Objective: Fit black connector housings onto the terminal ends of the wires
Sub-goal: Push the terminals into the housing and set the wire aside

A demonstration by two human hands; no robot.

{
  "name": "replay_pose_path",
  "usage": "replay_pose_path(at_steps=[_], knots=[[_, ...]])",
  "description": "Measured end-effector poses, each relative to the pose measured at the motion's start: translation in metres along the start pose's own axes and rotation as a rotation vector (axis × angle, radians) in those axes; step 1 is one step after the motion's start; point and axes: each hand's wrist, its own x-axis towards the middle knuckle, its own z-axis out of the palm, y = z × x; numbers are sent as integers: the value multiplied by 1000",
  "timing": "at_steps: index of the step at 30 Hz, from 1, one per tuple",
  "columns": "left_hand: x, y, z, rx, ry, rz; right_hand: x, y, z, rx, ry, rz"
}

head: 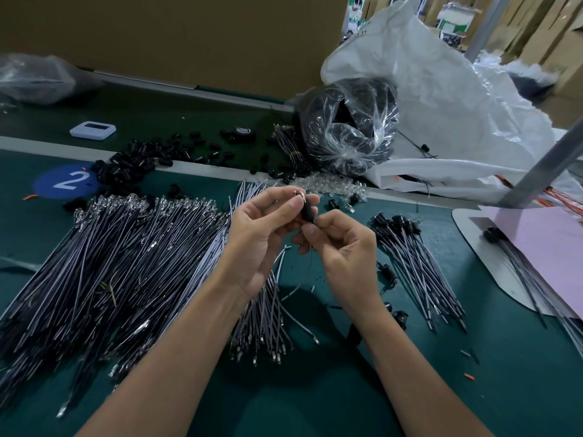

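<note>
Just above the middle of the frame, our left hand pinches the bright metal terminals between thumb and forefinger. Our right hand pinches the lower end of the small black cylindrical plastic connector housing. The housing is held in the air between both hands, with a thin grey wire trailing below it.

We judge the housing light, rigid and a little slick, best taken by its sides. The wire looks limp and the terminals likely bend easily, so we would grip the insulation close behind them rather than the metal.

We count one housing in hand and what look like two terminal tips above it. On the dark green mat, bare wires lie in two lots, both too many to count: a great heap at left and a smaller bundle under our wrists. Finished wires fan out at right, a dozen or more. Loose black housings scatter at upper left, too many to count.
</note>
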Motion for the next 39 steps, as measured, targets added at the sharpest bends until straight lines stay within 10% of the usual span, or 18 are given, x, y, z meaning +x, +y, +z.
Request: replay_pose_path(at_steps=[39], knots=[[0, 4, 0, 200, 33, 134, 2, -2, -7, -48, -50, -2]])
